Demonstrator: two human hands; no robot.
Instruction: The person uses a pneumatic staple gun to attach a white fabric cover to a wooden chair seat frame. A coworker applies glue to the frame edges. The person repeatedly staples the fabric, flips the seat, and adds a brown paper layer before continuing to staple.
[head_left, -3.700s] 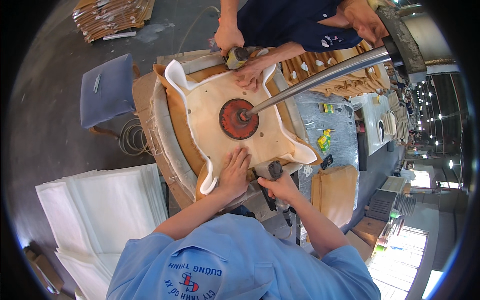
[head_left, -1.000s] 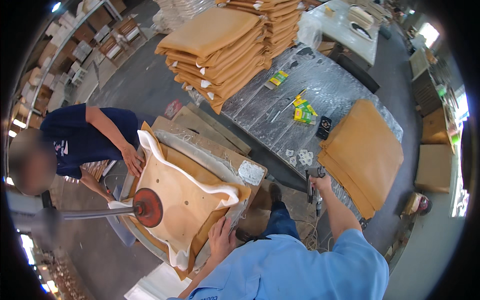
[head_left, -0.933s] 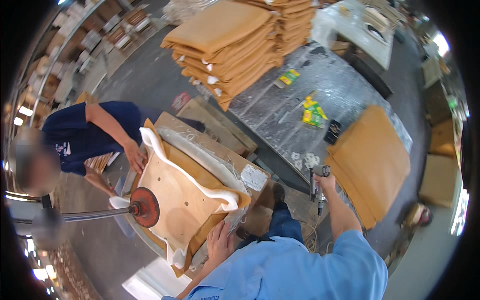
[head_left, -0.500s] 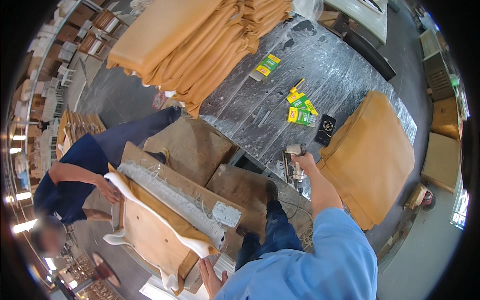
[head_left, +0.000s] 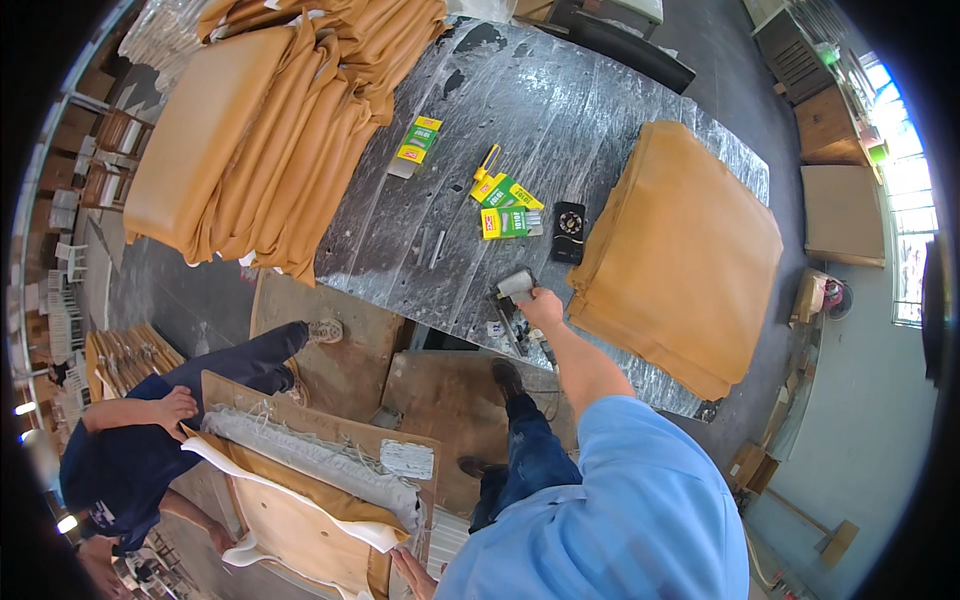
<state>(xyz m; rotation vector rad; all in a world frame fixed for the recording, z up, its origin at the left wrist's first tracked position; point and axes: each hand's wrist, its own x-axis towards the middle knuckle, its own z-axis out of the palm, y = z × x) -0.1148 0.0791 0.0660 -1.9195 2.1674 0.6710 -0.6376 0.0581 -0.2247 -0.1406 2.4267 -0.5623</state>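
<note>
**Right hand on the stapler at the table edge**

I see my right hand (head_left: 541, 305) wrapped around one grey staple gun (head_left: 512, 300), set on the streaked metal table (head_left: 560, 120). At its twelve o'clock lie about three yellow-green boxes (head_left: 505, 205). My left hand (head_left: 412, 572) rests flat, fingers spread, beside one pale seat shell (head_left: 300, 515), possibly touching.

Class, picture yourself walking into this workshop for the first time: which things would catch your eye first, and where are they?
Tan covers heaped at the far left of the grey worktable, with another stack at its right. Between them lie small yellow-green boxes. At the near edge, the right hand rests on a staple gun.
</note>
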